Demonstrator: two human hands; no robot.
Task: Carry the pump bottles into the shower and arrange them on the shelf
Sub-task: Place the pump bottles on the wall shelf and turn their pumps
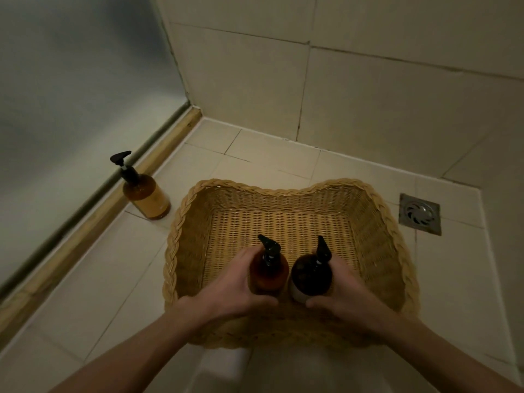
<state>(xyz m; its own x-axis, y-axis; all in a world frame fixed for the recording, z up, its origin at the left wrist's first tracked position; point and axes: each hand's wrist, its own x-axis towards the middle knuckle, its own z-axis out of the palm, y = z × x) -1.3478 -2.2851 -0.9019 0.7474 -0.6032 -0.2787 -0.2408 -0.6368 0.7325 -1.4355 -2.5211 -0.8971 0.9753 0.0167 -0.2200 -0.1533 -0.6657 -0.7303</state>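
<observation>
Head view: tiled shower floor, dim light. At centre, wicker basket (289,222). At 6 o'clock inside it, left hand (241,282) wrapped around amber pump bottle (268,272), right hand (343,287) wrapped around dark pump bottle (311,276), both upright, side by side. At 9 o'clock, third bottle (146,194) standing on floor outside basket. No shelf visible; arranging apparently all still ahead.
</observation>
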